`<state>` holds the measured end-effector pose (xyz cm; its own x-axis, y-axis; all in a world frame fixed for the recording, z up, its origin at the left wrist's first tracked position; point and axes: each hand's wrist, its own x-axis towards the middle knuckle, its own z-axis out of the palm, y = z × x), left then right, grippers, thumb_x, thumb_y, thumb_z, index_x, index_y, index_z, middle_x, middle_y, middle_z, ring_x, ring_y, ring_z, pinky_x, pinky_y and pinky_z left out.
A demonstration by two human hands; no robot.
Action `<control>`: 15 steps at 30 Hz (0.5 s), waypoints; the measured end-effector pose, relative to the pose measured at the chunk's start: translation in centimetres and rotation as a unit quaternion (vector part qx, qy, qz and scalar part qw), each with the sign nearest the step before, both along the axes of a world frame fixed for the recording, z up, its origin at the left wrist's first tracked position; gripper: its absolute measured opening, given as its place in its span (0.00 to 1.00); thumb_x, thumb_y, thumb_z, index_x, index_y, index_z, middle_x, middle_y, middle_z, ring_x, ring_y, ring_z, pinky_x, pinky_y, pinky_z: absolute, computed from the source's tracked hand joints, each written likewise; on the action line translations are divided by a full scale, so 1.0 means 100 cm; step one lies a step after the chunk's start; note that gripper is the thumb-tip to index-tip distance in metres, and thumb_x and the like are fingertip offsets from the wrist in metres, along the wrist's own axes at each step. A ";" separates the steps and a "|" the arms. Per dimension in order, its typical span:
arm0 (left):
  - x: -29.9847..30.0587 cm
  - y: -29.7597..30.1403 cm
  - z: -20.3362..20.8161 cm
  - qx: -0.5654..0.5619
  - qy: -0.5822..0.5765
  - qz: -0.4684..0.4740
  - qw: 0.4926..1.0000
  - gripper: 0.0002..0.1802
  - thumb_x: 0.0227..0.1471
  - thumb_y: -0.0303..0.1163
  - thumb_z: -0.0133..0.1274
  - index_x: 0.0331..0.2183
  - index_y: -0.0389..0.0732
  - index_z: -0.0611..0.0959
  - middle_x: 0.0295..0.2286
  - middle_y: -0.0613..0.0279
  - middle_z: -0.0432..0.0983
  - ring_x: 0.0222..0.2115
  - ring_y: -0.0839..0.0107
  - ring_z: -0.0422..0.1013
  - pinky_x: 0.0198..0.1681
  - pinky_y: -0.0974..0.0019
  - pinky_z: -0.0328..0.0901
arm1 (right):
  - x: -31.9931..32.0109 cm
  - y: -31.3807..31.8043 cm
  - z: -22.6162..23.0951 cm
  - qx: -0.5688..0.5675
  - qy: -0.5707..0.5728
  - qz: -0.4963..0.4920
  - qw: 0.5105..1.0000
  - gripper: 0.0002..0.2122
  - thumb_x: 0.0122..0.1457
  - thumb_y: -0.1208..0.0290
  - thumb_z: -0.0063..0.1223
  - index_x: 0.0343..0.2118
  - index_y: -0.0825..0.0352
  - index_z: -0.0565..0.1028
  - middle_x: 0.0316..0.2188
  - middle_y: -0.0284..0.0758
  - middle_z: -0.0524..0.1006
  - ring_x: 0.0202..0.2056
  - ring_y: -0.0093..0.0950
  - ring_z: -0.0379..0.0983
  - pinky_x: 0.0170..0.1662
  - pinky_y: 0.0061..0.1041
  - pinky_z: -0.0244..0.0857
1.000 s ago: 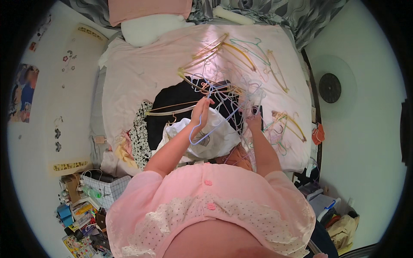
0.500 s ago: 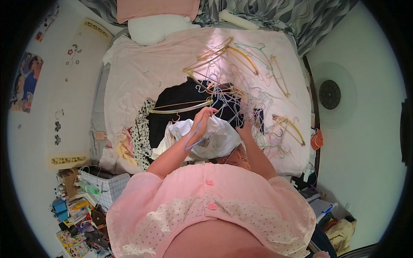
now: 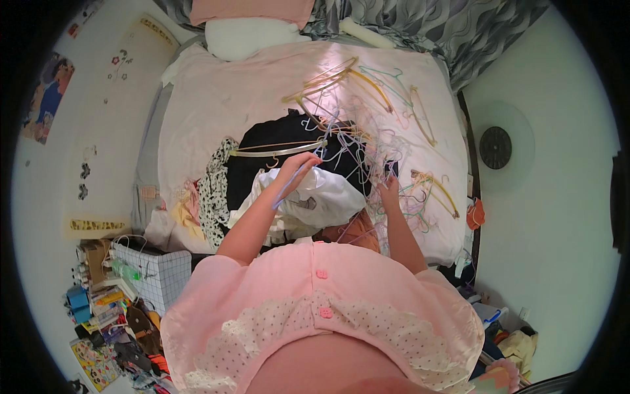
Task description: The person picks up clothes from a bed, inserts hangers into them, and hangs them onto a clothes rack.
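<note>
My left hand (image 3: 300, 171) is closed on a lavender-blue clothes hanger (image 3: 282, 192), which hangs along the wrist above a white garment (image 3: 328, 202). Farther right, my right hand (image 3: 389, 190) reaches into a tangle of thin wire hangers (image 3: 354, 146) in blue, pink and white; its fingers look closed on some of them, though the strands partly hide the grip. A gold-coloured hanger (image 3: 279, 153) lies across a black garment (image 3: 259, 139), just beyond my left hand.
Gold hangers (image 3: 328, 75) and a green hanger (image 3: 387, 73) lie farther up the pink bed sheet (image 3: 223, 85). More hangers (image 3: 436, 194) rest at the right. A black-and-white spotted cloth (image 3: 215, 197) is at the left, and a brownish garment (image 3: 351, 233) is near my body.
My right hand has shifted right and slightly away from my left hand, among the wire hangers. My left hand has moved slightly left with the lavender-blue hanger.
</note>
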<state>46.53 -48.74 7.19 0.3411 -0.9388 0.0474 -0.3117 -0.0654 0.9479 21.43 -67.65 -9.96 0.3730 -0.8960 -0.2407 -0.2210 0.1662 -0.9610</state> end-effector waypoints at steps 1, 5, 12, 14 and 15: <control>-0.003 0.006 -0.002 0.001 0.001 0.007 1.000 0.14 0.54 0.34 0.39 0.31 0.35 0.75 0.31 0.61 0.74 0.33 0.74 0.67 0.39 0.72 0.60 | -0.001 0.000 0.004 -0.138 0.083 0.064 0.985 0.27 0.47 0.68 0.52 0.49 0.71 0.58 0.43 0.42 0.65 0.45 0.34 0.62 0.48 0.28 0.56; -0.015 0.021 -0.009 0.017 0.051 -0.023 0.998 0.13 0.53 0.33 0.40 0.32 0.37 0.77 0.30 0.63 0.74 0.33 0.73 0.68 0.39 0.72 0.60 | 0.037 0.019 0.068 -0.304 0.067 0.227 0.923 0.31 0.48 0.64 0.54 0.53 0.70 0.54 0.50 0.43 0.60 0.53 0.34 0.52 0.55 0.29 0.45; -0.023 0.038 0.016 0.047 0.068 -0.078 0.993 0.14 0.52 0.35 0.41 0.30 0.38 0.79 0.30 0.63 0.74 0.35 0.73 0.68 0.42 0.71 0.59 | 0.088 0.062 0.106 0.061 -0.194 0.343 0.917 0.12 0.58 0.62 0.40 0.28 0.67 0.67 0.18 0.25 0.63 0.21 0.15 0.57 0.25 0.14 0.53; -0.021 0.048 0.019 0.038 0.074 -0.095 0.992 0.12 0.52 0.33 0.42 0.29 0.38 0.79 0.29 0.63 0.74 0.35 0.74 0.68 0.42 0.71 0.60 | 0.086 0.075 0.118 0.087 -0.165 0.345 0.920 0.12 0.58 0.62 0.41 0.28 0.66 0.67 0.19 0.24 0.63 0.20 0.14 0.56 0.24 0.13 0.52; -0.018 0.054 0.018 0.027 0.082 -0.113 0.990 0.10 0.51 0.31 0.44 0.28 0.38 0.79 0.29 0.64 0.74 0.35 0.74 0.68 0.42 0.71 0.60 | 0.087 0.083 0.123 0.113 -0.133 0.346 0.922 0.12 0.58 0.61 0.41 0.27 0.65 0.67 0.19 0.24 0.64 0.20 0.13 0.56 0.23 0.12 0.50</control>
